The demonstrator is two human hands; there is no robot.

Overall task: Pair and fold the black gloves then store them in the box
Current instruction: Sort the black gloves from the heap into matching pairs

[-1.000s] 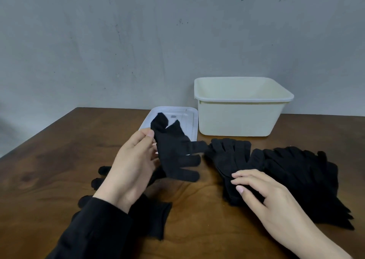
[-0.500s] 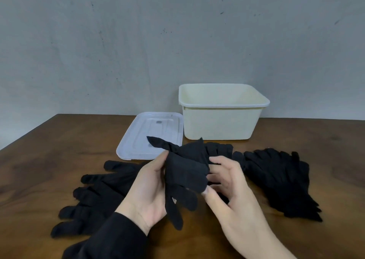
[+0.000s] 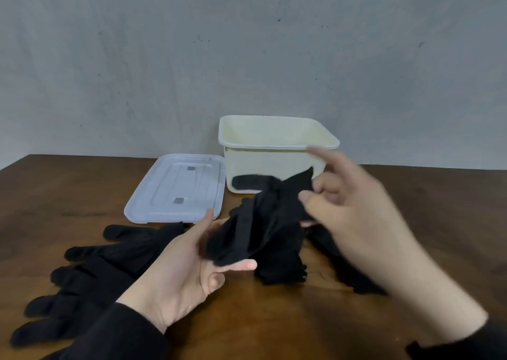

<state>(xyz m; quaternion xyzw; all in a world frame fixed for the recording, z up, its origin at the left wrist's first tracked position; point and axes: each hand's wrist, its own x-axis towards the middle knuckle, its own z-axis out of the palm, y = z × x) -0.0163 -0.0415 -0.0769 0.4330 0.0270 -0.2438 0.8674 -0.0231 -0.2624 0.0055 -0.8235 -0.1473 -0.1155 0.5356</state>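
I note one black glove (image 3: 258, 222) raised between both hands, above the table (image 3: 55, 192) and in front of the open box (image 3: 274, 151), presumably for folding. My left hand (image 3: 181, 271) cradles its lower end, fingers curled under; my right hand (image 3: 351, 211) pinches the top, blurred. The pile of gloves (image 3: 285, 266) behind is partly hidden. More gloves (image 3: 90, 274) lie left, by the lid (image 3: 175, 189).
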